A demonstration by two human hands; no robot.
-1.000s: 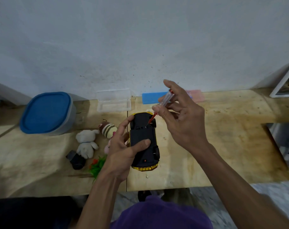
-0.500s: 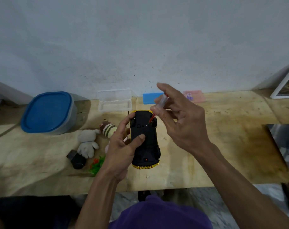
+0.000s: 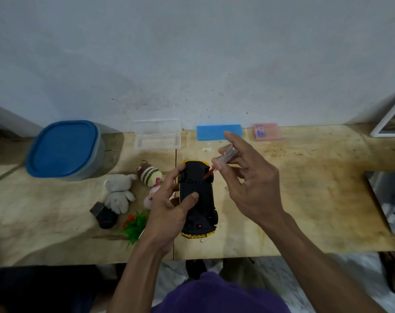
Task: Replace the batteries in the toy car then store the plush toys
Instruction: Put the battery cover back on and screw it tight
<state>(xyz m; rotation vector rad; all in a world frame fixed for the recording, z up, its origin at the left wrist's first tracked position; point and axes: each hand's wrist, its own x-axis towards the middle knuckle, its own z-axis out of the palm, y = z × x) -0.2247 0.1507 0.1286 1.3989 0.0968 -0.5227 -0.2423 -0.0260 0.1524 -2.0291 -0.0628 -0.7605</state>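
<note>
Toy car (image 3: 197,199), upside down on wooden table (image 3: 304,199), black underside up, long axis running near to far. Gripped around its left side by left hand (image 3: 167,213), thumb across underside. Small screwdriver (image 3: 223,160) pinched in right hand (image 3: 253,186), red tip on far end.

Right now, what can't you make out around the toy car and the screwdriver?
All head view:
- Screwdriver tip: too small to tell whether it sits in a screw of the toy car.
- Battery cover: the left hand thumb lies over the underside.
- Pink plush: half hidden by that hand.
- Pink case contents: blurred.
</note>
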